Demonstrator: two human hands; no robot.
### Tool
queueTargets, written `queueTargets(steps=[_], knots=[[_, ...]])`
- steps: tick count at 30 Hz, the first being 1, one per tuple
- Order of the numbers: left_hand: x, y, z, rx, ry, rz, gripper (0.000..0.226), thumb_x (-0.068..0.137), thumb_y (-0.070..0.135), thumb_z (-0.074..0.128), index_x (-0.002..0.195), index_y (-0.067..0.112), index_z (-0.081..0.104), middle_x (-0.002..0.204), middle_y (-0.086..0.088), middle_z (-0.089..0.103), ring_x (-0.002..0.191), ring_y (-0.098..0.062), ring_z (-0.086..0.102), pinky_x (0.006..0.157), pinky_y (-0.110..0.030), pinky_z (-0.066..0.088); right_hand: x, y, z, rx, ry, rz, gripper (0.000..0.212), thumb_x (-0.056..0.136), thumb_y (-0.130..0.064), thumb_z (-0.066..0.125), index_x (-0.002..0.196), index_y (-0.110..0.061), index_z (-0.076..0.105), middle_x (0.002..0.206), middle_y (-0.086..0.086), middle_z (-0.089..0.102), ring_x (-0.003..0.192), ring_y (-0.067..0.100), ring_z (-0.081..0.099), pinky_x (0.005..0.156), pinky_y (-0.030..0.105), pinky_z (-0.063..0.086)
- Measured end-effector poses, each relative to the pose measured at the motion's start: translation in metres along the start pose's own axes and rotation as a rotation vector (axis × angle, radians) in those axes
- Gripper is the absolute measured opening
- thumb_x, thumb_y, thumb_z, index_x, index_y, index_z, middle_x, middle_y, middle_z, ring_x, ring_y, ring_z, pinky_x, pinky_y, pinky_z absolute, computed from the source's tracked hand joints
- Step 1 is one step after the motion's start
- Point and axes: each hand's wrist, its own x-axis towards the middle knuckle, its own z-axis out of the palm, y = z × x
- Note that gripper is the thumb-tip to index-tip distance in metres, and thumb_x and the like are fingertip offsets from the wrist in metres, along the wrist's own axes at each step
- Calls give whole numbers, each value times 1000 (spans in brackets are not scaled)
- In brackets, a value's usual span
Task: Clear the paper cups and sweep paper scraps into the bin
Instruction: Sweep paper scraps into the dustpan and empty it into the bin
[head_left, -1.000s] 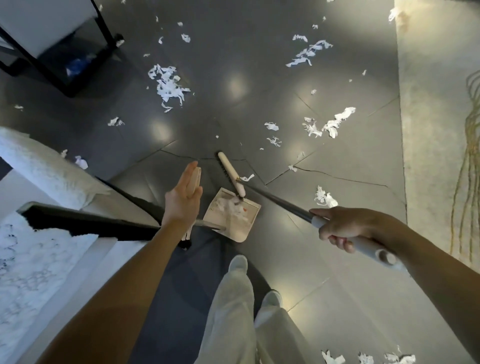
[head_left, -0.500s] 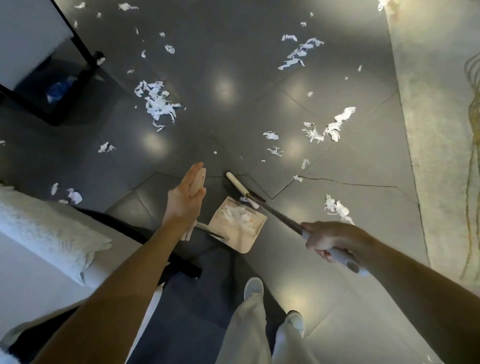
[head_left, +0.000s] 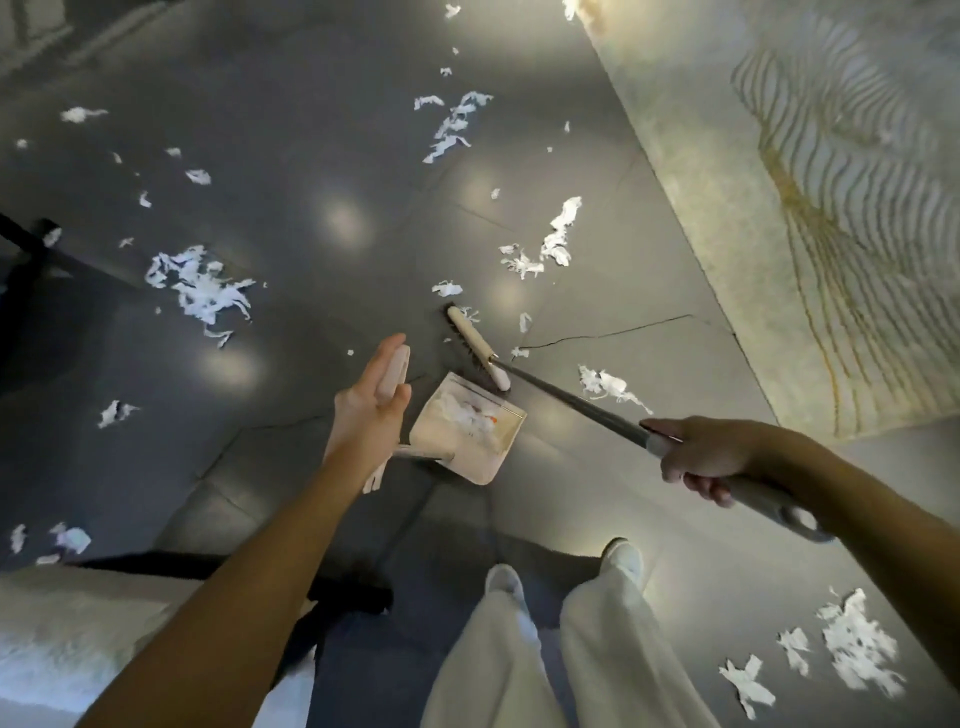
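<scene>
Dozens of paper scraps (head_left: 200, 288) lie over the dark floor (head_left: 322, 130). A big cluster sits well to the left of my left grip (head_left: 371, 410), and a clump (head_left: 605, 387) sits just beyond the right grip (head_left: 701, 452), past the broom shaft. I judge them nearly weightless, limp and quick to flutter, so they call for low, slow strokes rather than pinching.

One heap (head_left: 470, 415) already lies in the dustpan (head_left: 470, 460), between the two grips. The right grip is clenched round the broom handle (head_left: 571, 400) at its pale upper sleeve, a sound place for control. The broom head (head_left: 475, 345) rests at the pan's far lip. The left grip is released, fingers straight against the pan handle (head_left: 395, 364); I cannot tell whether the thumb hooks it. The pan looks like light, stiff plastic that tips easily, so I would take it at the handle top. I see no cups and no bin.

Against half a second ago, the view has swung right. The rug (head_left: 779, 208) fills more of the far side and the black frame (head_left: 26, 244) has slid to the left edge. My shoes (head_left: 501, 574) have stepped, and both grips hold as they did.
</scene>
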Motion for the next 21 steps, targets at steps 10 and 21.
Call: queueTargets(steps=[10, 21], knots=[[-1, 69, 111, 163, -197, 108, 56, 99, 18, 50, 141, 50, 32, 135, -9, 56, 112, -33, 60, 97, -49, 48, 13, 111, -65, 37, 217, 84, 38, 90, -2, 53, 125, -13, 43, 61, 10, 54, 42, 15, 48, 40, 23, 43], [11, 103, 165, 95, -53, 6, 56, 100, 20, 48, 141, 54, 31, 136, -4, 55, 118, -24, 56, 104, -36, 38, 61, 91, -110, 48, -32, 61, 27, 87, -5, 56, 113, -10, 52, 57, 7, 59, 49, 16, 52, 53, 28, 46]])
